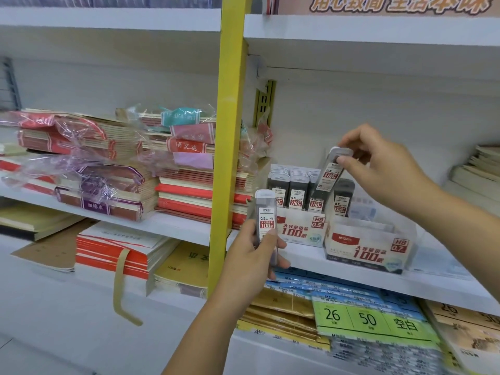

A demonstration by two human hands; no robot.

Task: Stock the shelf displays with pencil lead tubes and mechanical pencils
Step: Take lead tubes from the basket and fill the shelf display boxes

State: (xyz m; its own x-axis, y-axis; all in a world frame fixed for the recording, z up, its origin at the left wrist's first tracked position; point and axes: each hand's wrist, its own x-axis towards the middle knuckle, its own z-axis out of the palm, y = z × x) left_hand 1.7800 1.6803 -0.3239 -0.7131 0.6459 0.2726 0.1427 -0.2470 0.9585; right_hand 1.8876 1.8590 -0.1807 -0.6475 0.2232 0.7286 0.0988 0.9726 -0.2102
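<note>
Stationery shop. White retail shelves [351, 28] on a yellow upright [230, 131] hold multiples of each item: wrapped exercise-book bundles [108, 171] left of the right-hand fingers [351, 163], printed display boxes [368, 247] marked HB 0.5 and HB 0.7 below them, stocked with identical lead tubes [296, 190]; a printed banner [392, 4] above.

Right hand [378, 171]: pinches the white-capped top of a tilted clear grey pencil lead tube with a red label [330, 173], whose lower end sits over the standing tubes.
Left hand [251, 258]: grips a second clear lead tube [266, 215] upright.
White cardboard display box marked HB 0.5 [300, 231]: on the white shelf board [351, 278], holding rows of upright dark tubes.
White display box marked HB 0.7 [368, 250]: just beside it, to the right.
Yellow metal upright post [230, 131]: separates plastic-wrapped notebook stacks [108, 190].
</note>
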